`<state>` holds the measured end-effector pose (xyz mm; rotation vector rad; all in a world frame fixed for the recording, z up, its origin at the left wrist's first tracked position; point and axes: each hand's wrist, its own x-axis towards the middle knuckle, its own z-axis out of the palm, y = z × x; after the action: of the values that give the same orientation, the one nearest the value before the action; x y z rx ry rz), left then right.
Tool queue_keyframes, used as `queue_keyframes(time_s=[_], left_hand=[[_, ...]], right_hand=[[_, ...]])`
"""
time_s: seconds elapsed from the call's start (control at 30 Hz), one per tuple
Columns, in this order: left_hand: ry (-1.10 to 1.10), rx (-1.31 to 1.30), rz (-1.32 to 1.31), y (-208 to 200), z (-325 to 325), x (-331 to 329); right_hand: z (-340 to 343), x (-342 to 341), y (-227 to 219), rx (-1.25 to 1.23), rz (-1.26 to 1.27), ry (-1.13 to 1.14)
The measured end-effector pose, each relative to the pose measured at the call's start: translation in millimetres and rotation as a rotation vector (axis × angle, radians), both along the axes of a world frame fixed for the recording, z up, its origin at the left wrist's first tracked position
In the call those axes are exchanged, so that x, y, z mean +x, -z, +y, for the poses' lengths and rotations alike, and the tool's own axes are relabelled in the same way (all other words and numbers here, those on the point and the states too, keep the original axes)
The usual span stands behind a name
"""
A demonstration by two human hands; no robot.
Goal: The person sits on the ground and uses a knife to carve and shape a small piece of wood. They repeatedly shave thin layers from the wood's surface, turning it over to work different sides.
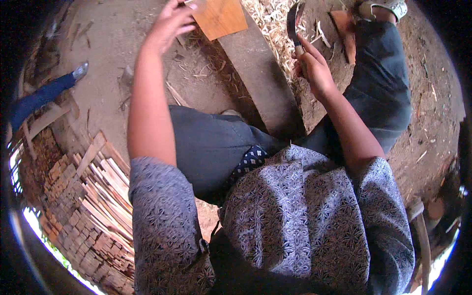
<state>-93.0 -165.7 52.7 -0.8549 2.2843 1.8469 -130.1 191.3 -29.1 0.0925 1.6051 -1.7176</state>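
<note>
Here's the orange-brown wooden piece (pixel 221 19) over the far part of the beam (pixel 260 73), its top cut off! Left of the beam, the left hand (pixel 169 27) blurs, lower fingers apart, any grip impossible to tell. Right of it, beyond pale shavings (pixel 270 22), the right hand (pixel 314 69) clamps its fingers round a curved knife (pixel 291 24), handle mostly hidden.

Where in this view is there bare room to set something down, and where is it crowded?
The plank is bare between the orange board and the lap; dirt floor lies largely open between the left forearm and the blue trouser leg. Crowded: right of the plank, with shavings and the curved knife in the right hand, and lower left, with stacked wood.
</note>
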Motion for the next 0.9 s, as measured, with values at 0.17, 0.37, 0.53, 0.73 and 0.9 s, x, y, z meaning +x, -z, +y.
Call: queue_keyframes(time_s=[0.17, 0.37, 0.53, 0.73, 0.9], left_hand=[[-0.129, -0.034, 0.167, 51, 25, -5], [-0.294, 0.167, 0.527, -29, 56, -25], [-0.199, 0.253, 0.757, -113, 97, -20], [-0.112, 0.222, 0.824, -157, 121, 4], [-0.094, 0.225, 0.868, -167, 130, 20]], right_hand=[[45, -13, 18, 0.005, 0.024, 0.017], [77, -19, 35, -0.034, 0.122, 0.131], [89, -20, 13, -0.024, 0.054, 0.123], [81, -15, 34, -0.045, 0.002, 0.126], [70, -13, 54, -0.124, 0.055, 0.112]])
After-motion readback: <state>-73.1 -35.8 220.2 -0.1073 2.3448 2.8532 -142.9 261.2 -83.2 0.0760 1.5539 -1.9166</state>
